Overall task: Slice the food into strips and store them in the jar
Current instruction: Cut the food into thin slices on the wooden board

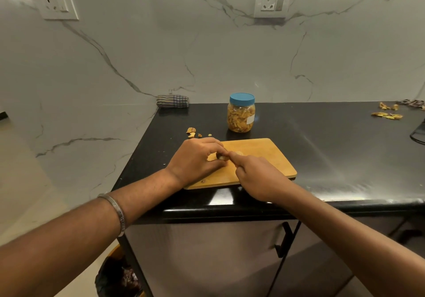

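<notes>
Your left hand curls over a small piece of food on the cutting board, pinching it. Your right hand is closed too — around what, I cannot tell. The jar stands capped just behind the board — already holding yellow strips.

Both hands crowded the near-left part of the cutting board, leaving its right half bare. Beyond the board's far edge stood the lidded jar, blocking a straight reach back. Scraps lay just off the far-left corner. To the right the black counter lay wide open (a few peelings sat well off at the far right). A folded cloth hugged the far-left wall.
</notes>
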